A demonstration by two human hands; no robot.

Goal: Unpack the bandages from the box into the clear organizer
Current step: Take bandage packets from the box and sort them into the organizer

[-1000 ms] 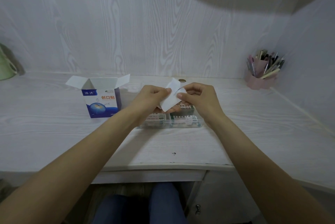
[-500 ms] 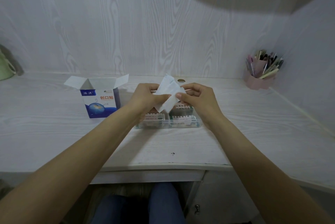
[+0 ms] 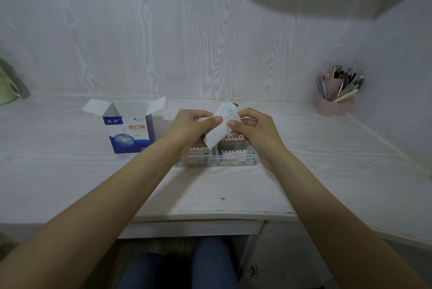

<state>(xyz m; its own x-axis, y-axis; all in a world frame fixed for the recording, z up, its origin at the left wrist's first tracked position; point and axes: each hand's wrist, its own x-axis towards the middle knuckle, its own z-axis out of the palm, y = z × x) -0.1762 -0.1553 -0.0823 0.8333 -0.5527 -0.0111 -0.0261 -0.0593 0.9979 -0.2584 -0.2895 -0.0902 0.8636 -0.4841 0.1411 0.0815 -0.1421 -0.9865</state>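
Observation:
Both my hands hold a folded white paper sheet above the clear organizer. My left hand pinches its left edge with the thumb on top. My right hand pinches its right edge. The organizer lies on the desk under my hands and holds packs of bandages in its compartments; its back part is hidden by my hands. The blue and white bandage box stands to the left with its top flaps open.
A pink pen holder full of pens stands at the back right corner. A green object sits at the far left edge. The desk's front edge runs below my forearms, with my legs under it.
The white sheet has been turned and folded narrower between my hands, now slanting from upper right to lower left. Both hands stay over the organizer.

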